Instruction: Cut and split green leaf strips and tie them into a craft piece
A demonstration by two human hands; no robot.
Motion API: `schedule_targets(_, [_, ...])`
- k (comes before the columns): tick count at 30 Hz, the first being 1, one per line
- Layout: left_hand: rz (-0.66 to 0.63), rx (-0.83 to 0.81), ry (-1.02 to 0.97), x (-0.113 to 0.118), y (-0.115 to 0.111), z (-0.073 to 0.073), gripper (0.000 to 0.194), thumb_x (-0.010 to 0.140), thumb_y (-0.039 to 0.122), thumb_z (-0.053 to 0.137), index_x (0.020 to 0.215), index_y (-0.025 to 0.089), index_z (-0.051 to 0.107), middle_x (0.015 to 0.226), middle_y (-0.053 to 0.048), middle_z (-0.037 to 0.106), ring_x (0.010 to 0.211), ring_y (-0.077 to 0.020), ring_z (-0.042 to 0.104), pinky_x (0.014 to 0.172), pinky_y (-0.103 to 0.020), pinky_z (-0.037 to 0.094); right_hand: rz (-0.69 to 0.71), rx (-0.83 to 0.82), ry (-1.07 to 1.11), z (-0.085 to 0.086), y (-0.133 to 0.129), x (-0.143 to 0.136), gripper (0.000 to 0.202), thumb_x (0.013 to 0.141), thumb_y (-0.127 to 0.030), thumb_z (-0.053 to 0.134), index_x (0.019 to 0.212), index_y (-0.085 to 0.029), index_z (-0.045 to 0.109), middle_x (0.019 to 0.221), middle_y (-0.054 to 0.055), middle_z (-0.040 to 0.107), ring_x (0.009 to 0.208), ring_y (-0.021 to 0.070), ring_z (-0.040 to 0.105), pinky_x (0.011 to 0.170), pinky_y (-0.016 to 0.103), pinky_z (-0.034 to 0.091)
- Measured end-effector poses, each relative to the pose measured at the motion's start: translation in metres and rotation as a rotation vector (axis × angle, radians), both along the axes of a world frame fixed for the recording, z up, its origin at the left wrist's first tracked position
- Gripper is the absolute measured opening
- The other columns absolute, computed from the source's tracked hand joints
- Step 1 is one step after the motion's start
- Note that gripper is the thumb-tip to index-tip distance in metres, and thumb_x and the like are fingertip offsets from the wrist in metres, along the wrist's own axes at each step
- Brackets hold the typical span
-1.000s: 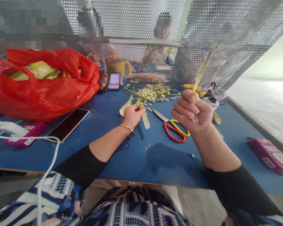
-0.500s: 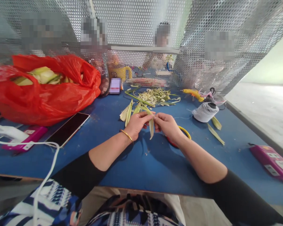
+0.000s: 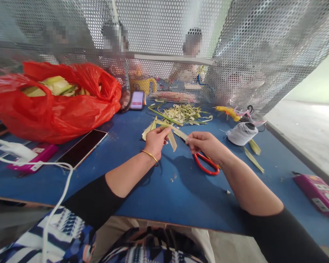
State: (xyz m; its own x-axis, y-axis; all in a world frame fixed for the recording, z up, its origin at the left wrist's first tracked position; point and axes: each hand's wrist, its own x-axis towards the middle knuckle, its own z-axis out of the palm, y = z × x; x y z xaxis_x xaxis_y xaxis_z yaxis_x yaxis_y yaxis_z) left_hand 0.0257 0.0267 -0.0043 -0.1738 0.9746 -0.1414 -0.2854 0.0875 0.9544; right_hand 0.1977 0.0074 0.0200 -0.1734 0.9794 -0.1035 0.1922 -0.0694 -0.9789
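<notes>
Head view: pale yellow-green flat husk strips (image 3: 172, 141) at the two bare hands, over a blue flat tabletop (image 3: 153, 199).
Left hand (image 3: 155, 141) pinches the strips, one end hanging below its fingers; right hand (image 3: 204, 143) narrowly pinches the end of a strip stretching toward the left; red-and-yellow-handled metal scissors (image 3: 208, 172) partly under right hand; loose heap of pale green shredded scraps (image 3: 182, 113) just beyond; white cone-shaped thread spool (image 3: 240, 134) right; bulging red plastic bag (image 3: 71, 122) left, black-screened flat phone (image 3: 83, 148) beside it.
</notes>
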Motion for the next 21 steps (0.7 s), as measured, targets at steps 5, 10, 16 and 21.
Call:
schedule_targets(5, [0.016,-0.008,0.035,0.004,-0.004,0.002,0.017,0.074,0.017,0.072,0.059,0.018,0.063,0.05,0.005,0.054,0.045,-0.0085,0.051,0.046,-0.021,0.04,-0.183,0.087,0.186,-0.003,-0.004,-0.009,0.034,0.059,-0.046,0.083,0.064,-0.02,0.062,0.068,0.001,0.066,0.066,0.0138,0.059,0.063,0.027,0.045])
schedule_targets(10, [-0.034,-0.003,0.062,0.008,-0.01,0.003,0.016,0.074,0.011,0.069,0.06,0.016,0.064,0.051,0.004,0.058,0.045,-0.0085,0.052,0.043,-0.019,0.037,0.029,0.011,-0.01,-0.015,-0.012,-0.027,0.031,0.062,-0.044,0.078,0.06,-0.019,0.061,0.056,-0.004,0.057,0.054,0.0098,0.047,0.056,0.025,0.037])
schedule_targets(16, [-0.003,-0.028,-0.039,0.004,-0.003,0.004,0.03,0.084,0.013,0.06,0.055,0.016,0.055,0.041,0.006,0.042,0.038,-0.0049,0.036,0.039,-0.017,0.027,0.037,-0.054,0.052,-0.01,-0.009,-0.024,0.029,0.056,-0.041,0.08,0.057,-0.019,0.061,0.058,-0.001,0.063,0.057,0.0126,0.06,0.063,0.027,0.048])
schedule_targets(21, [0.045,-0.068,-0.206,-0.002,0.004,0.008,0.032,0.083,0.011,0.061,0.055,0.018,0.046,0.045,0.008,0.038,0.037,-0.0039,0.034,0.038,-0.016,0.028,0.049,-0.078,0.069,-0.004,-0.009,-0.019,0.032,0.055,-0.043,0.082,0.058,-0.018,0.062,0.057,-0.001,0.064,0.054,0.0108,0.06,0.059,0.025,0.047])
